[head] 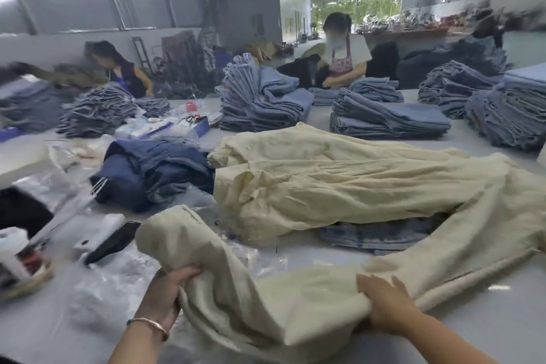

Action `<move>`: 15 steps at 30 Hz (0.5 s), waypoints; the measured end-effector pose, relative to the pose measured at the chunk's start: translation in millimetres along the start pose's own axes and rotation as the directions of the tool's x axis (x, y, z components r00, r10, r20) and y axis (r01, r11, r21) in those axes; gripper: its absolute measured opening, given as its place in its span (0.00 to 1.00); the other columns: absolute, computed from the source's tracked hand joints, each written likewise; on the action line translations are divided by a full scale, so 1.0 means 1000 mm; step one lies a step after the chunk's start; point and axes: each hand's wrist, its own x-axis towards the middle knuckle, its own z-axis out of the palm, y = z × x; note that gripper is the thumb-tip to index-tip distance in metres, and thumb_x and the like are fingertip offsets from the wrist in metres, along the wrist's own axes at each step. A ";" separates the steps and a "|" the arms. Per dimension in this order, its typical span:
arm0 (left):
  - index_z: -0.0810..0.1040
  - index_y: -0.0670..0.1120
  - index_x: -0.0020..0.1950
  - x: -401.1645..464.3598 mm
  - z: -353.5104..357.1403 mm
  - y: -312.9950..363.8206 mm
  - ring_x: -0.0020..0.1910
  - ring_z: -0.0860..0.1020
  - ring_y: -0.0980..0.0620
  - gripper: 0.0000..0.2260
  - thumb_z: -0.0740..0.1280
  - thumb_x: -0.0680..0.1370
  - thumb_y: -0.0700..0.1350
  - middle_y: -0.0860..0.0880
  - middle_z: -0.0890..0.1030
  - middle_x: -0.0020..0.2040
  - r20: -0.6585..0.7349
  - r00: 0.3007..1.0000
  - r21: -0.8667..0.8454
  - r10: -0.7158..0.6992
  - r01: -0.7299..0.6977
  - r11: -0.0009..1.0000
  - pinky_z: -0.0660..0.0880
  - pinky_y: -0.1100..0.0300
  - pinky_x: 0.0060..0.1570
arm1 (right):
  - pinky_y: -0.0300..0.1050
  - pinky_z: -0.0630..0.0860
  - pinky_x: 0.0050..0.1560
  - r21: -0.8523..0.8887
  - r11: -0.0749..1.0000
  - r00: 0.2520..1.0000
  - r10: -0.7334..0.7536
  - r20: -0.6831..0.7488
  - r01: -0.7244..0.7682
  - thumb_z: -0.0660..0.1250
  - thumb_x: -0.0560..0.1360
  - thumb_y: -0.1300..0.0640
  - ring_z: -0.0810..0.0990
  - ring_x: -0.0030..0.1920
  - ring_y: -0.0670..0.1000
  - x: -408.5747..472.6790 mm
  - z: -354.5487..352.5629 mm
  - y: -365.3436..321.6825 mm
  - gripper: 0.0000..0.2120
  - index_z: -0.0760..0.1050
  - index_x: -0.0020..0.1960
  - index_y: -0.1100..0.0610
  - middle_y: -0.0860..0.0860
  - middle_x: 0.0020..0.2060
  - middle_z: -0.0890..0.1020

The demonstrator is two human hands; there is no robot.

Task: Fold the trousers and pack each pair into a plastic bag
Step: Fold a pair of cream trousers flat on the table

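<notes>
Head view: both hands' fingers clamp the cream trousers (295, 298) at the table's (472, 322) near edge.

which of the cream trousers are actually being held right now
The nearest pair of cream trousers, draped across the front of the table. The left hand and right hand both grip it. The cream pile behind lies untouched on some denim.

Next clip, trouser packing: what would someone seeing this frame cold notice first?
Probably the cream trousers, sprawled across the middle of the grey table over a denim pair. One leg runs toward the camera, where the left hand grips its edge and the right hand holds the cloth beside it. Next come the stacks of folded blue jeans lining the far side, with two people working behind them.
</notes>
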 end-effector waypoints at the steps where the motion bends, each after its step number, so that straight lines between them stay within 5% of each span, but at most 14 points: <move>1: 0.80 0.33 0.48 0.003 0.000 -0.001 0.44 0.84 0.41 0.15 0.70 0.62 0.31 0.35 0.83 0.48 -0.009 1.000 -0.022 -0.011 0.011 1.000 0.81 0.53 0.38 | 0.49 0.63 0.63 -0.012 1.000 1.000 0.000 -0.015 0.000 0.62 0.73 0.46 0.68 0.68 0.51 -0.002 -0.001 0.000 0.15 0.65 0.58 0.43 0.46 0.65 0.72; 5: 0.79 0.32 0.48 0.024 -0.011 0.004 0.44 0.83 0.40 0.15 0.68 0.61 0.30 0.35 0.83 0.45 0.000 0.998 -0.113 -0.056 0.056 0.992 0.81 0.54 0.37 | 0.43 0.71 0.54 0.048 0.980 0.976 0.198 -0.093 -0.194 0.57 0.76 0.45 0.76 0.61 0.51 0.000 0.003 -0.003 0.21 0.63 0.69 0.46 0.47 0.63 0.77; 9: 0.83 0.34 0.44 0.041 0.004 0.023 0.47 0.83 0.40 0.12 0.66 0.63 0.30 0.36 0.83 0.46 0.204 0.979 -0.152 -0.032 0.063 0.986 0.81 0.53 0.41 | 0.37 0.69 0.49 0.171 0.931 0.944 0.331 -0.018 -0.323 0.58 0.76 0.46 0.75 0.56 0.47 -0.009 0.022 -0.016 0.12 0.70 0.56 0.49 0.47 0.58 0.76; 12: 0.85 0.38 0.47 0.058 0.001 0.036 0.49 0.83 0.42 0.13 0.69 0.65 0.37 0.39 0.84 0.48 0.284 0.959 -0.174 0.010 0.041 0.984 0.81 0.53 0.43 | 0.36 0.65 0.47 0.220 0.890 0.917 0.394 0.070 -0.399 0.58 0.77 0.46 0.74 0.57 0.46 -0.020 0.026 -0.030 0.13 0.66 0.60 0.49 0.47 0.59 0.74; 15: 0.82 0.40 0.54 0.082 -0.022 0.035 0.51 0.82 0.43 0.18 0.73 0.65 0.42 0.42 0.84 0.50 0.125 0.992 -0.225 -0.014 0.042 0.973 0.80 0.52 0.47 | 0.42 0.68 0.46 0.237 0.831 0.849 0.527 -0.043 -0.504 0.58 0.75 0.45 0.76 0.54 0.50 -0.029 0.026 -0.033 0.19 0.57 0.62 0.47 0.48 0.56 0.74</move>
